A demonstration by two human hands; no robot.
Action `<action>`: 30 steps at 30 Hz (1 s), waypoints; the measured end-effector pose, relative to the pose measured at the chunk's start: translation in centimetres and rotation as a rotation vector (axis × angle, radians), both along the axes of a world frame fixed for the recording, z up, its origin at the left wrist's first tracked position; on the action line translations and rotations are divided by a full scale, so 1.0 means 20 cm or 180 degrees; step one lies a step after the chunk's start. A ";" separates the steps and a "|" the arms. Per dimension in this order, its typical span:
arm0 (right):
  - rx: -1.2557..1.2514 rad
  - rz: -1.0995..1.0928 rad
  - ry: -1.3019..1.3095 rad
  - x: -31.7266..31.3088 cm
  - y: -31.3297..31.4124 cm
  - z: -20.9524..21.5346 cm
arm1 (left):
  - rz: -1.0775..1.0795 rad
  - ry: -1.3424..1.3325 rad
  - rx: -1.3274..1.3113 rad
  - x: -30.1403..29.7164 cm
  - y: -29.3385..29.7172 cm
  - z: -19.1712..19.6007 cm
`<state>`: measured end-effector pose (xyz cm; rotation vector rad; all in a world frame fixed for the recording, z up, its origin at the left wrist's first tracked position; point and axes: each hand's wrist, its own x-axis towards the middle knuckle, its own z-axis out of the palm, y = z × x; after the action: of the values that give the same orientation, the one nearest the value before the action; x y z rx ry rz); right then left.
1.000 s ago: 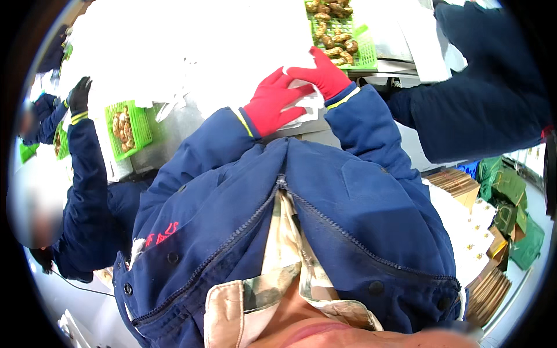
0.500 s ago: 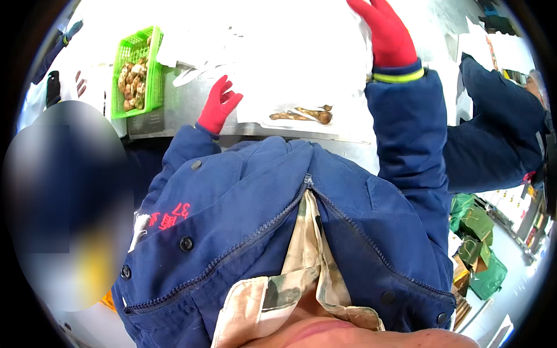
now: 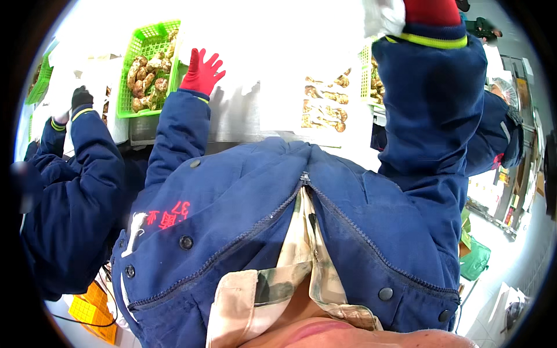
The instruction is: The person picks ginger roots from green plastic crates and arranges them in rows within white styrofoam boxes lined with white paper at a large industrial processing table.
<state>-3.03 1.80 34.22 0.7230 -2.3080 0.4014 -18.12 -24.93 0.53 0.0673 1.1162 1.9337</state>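
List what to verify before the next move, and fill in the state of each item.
1. Left hand free: ok; red-gloved, fingers spread, nothing visible in it.
2. Right hand free: cannot tell; its fingers lie beyond the picture's upper edge.
3. Loose mushrooms laid in rows: ok; they lie crosswise, one row below another.
4. Left green basket stocked: ok; several mushrooms lie in it.
5. Right green basket in full view: not ok; the right sleeve hides part of it.
6. Co-worker's black glove apart from the person's hands: ok.
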 end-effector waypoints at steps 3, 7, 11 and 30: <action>-0.1883 -0.0290 -0.0680 0.17 0.06 0.02 | -0.0100 -0.0349 0.0285 -0.04 0.05 0.02; -0.4353 -0.1065 -0.2439 0.52 0.26 -0.08 | -0.0121 -0.1532 0.0491 -0.02 0.13 -0.05; -0.3540 -0.2740 -0.2129 0.79 0.51 -0.44 | -0.0936 0.0597 -0.0416 -0.06 0.11 -0.38; -0.6547 -0.2735 -0.2961 1.42 0.76 -1.80 | -0.0983 -0.1842 -0.0982 0.21 0.35 -0.54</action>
<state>25.32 17.03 -1.72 -1.5635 -1.2192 2.2444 -13.96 -17.93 -10.21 -0.4374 0.9262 1.3609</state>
